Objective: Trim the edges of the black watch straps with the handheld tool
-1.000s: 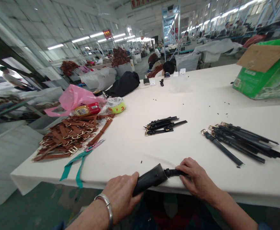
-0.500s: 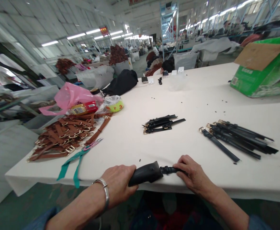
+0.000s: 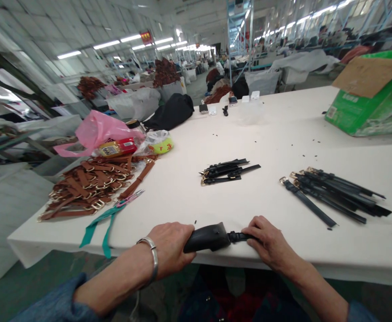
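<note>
My left hand (image 3: 170,246) is closed round a black hand tool (image 3: 206,238) lying at the near edge of the white table (image 3: 266,134). A narrow black strap (image 3: 238,236) sticks out of the tool's right end. My right hand (image 3: 269,243) presses down on that strap with curled fingers. A small bundle of short black straps (image 3: 227,171) with gold buckles lies mid-table. A larger pile of long black straps (image 3: 336,192) lies to the right.
A heap of brown straps (image 3: 91,185) with buckles lies at the left, with teal ribbon (image 3: 103,223) and pink-handled snips (image 3: 130,200) beside it. Behind are a pink bag (image 3: 97,129), a black bag (image 3: 172,112) and small devices. A green carton (image 3: 370,96) stands far right.
The view has swung slightly; my left forearm shows more. Both hands keep their hold on the tool and strap at the table edge.
</note>
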Demonstrator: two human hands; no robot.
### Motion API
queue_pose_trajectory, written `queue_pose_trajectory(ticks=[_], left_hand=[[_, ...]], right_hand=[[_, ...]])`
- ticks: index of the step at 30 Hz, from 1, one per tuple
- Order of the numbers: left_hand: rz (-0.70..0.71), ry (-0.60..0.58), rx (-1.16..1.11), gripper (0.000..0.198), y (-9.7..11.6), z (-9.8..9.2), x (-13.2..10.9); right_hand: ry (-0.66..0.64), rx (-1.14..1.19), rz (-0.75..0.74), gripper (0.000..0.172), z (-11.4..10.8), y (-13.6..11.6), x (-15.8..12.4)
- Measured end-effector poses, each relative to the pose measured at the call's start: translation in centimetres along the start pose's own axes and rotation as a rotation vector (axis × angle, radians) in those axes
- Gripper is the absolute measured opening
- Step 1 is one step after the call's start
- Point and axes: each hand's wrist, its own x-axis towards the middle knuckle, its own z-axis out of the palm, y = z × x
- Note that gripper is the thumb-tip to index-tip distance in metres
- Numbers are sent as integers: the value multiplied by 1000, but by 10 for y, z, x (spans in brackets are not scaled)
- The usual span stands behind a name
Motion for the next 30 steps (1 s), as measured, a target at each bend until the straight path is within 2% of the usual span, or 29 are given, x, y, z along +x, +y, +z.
queue_pose_trajectory(ticks=[4, 9, 12, 15, 19, 23, 27, 30], left_hand=[[39, 55, -13, 25, 6, 2, 11], [13, -15, -146, 26, -5, 7, 7], [11, 2, -70, 26, -7, 3, 4], [38, 58, -6, 26, -3, 0, 10], [59, 63, -113, 26, -4, 11, 23], [9, 37, -241, 25, -10, 21, 21], [-51, 2, -126, 23, -13, 11, 9], [-13, 7, -102, 28, -12, 4, 9]], right_hand=[[-6, 7, 13, 26, -1, -1, 0], [5, 13, -5, 26, -2, -2, -1], [-5, 7, -1, 26, -2, -3, -1], [4, 1, 5, 26, -2, -4, -1], [16, 9, 5, 26, -3, -5, -1], [6, 12, 6, 25, -5, -7, -2], [8, 16, 13, 22, -5, -7, -1], [14, 26, 6, 23, -4, -7, -1]])
